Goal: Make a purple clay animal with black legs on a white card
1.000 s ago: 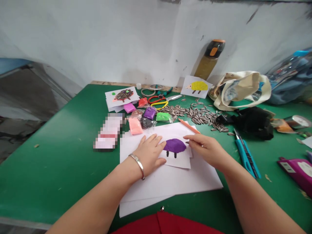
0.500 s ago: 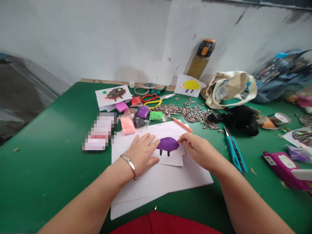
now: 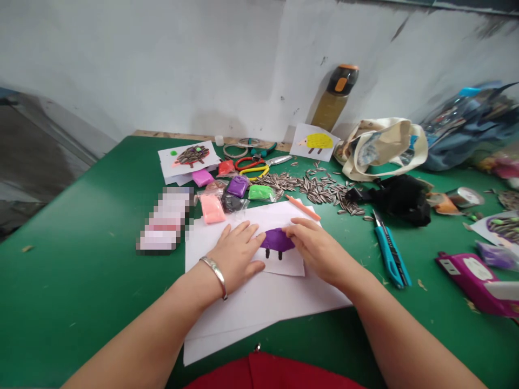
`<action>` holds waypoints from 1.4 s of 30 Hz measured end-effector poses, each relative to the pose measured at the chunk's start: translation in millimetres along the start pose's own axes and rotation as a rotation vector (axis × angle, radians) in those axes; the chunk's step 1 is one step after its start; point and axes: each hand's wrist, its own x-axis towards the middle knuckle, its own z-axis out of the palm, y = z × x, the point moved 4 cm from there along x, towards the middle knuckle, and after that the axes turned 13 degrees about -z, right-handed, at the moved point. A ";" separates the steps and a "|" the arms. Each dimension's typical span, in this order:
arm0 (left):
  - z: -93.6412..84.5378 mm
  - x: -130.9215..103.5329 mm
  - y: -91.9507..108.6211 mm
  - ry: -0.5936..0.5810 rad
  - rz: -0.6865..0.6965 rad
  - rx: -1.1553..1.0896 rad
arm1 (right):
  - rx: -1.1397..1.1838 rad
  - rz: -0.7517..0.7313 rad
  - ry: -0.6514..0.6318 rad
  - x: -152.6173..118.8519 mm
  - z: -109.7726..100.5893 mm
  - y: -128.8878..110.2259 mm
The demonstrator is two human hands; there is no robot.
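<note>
A purple clay shape [image 3: 276, 239] with two short black legs lies on a small white card [image 3: 286, 268], on top of larger white sheets [image 3: 227, 324]. My left hand [image 3: 235, 253] rests flat with fingers spread, holding down the card's left side, its fingertips at the shape's left edge. My right hand [image 3: 316, 246] has its fingers pinched together over the shape's right end, covering part of it. Whatever lies between those fingertips, if anything, is hidden. An orange tool [image 3: 303, 208], like a pen or clay tool, lies just beyond the right hand.
Clay packets [image 3: 213, 208], a phone [image 3: 166, 221], scissors [image 3: 255, 172] and scattered sunflower seeds [image 3: 318, 189] lie beyond and left. A blue box cutter [image 3: 391, 254] with its blade out lies right of my right hand. A bottle [image 3: 334, 97] and cloth bag [image 3: 381, 151] stand near the wall.
My right hand has shifted slightly left, its fingertips moving from the shape's right edge onto the purple clay. The left hand stays in place.
</note>
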 end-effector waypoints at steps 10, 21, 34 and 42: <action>1.6 -0.6 0.1 0.003 -0.014 -0.010 | -0.250 -0.148 0.020 3.9 13.4 -9.1; 3.3 -1.3 -0.1 0.027 0.001 -0.027 | -0.284 -0.098 -0.092 8.2 23.2 -9.7; 4.4 -1.7 0.7 0.042 0.008 -0.043 | -0.217 -0.134 -0.083 8.9 30.5 -8.1; 2.7 -2.9 1.3 0.044 0.008 -0.050 | -0.211 -0.177 -0.051 8.4 32.4 -12.2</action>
